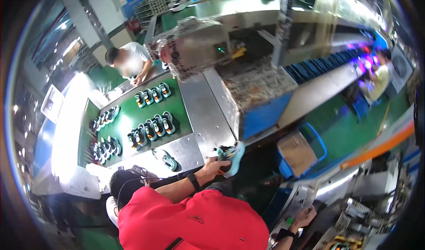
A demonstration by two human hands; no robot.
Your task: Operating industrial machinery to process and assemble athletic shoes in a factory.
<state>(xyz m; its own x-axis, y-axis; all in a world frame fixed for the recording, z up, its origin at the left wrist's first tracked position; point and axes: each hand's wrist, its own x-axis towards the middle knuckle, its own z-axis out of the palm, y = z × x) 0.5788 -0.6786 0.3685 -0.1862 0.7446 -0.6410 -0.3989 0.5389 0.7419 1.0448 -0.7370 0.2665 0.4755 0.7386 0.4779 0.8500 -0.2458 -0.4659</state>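
Observation:
My left hand (pixel 215 167), at the end of an arm with a dark wristband, is closed round a sneaker (pixel 237 156) with a pale teal sole and dark upper. It holds the sneaker tilted, just off the near right corner of a metal-edged bench (pixel 203 144). A single sneaker (pixel 164 159) lies on the bench's metal near edge, left of that hand. Far to the right and lower, my right hand (pixel 303 217) has its fingers curled beside some machinery. What they hold, if anything, is too small to tell.
Several sneakers (pixel 151 128) stand in rows on the bench's green top. Across it, a co-worker (pixel 141 62) leans in. A large machine with a blue panel (pixel 268 116) stands beyond the bench. At right are a blue cart (pixel 299 155) and a seated person (pixel 378 82).

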